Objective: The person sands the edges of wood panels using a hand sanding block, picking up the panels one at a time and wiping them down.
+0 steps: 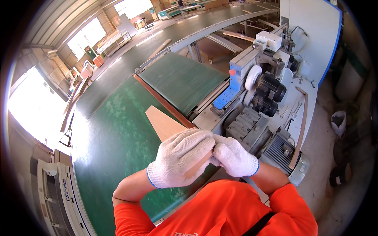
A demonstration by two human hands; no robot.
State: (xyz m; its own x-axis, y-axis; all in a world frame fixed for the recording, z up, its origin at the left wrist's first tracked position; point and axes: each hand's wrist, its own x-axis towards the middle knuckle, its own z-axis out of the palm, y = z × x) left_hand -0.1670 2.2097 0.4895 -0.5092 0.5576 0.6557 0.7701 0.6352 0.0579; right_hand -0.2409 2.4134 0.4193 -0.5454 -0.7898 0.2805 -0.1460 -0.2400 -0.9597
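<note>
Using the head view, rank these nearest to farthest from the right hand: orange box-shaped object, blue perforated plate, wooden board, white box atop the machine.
From the right hand:
1. Wooden board, in the left hand
2. Blue perforated plate, ahead
3. White box, farther ahead, rightward
4. Orange box-shaped object, far left background

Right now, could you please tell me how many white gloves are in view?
2: one on the left hand, which holds the pale board, and one on the right hand beside it. Any in the distant background would be too small to tell.
</note>
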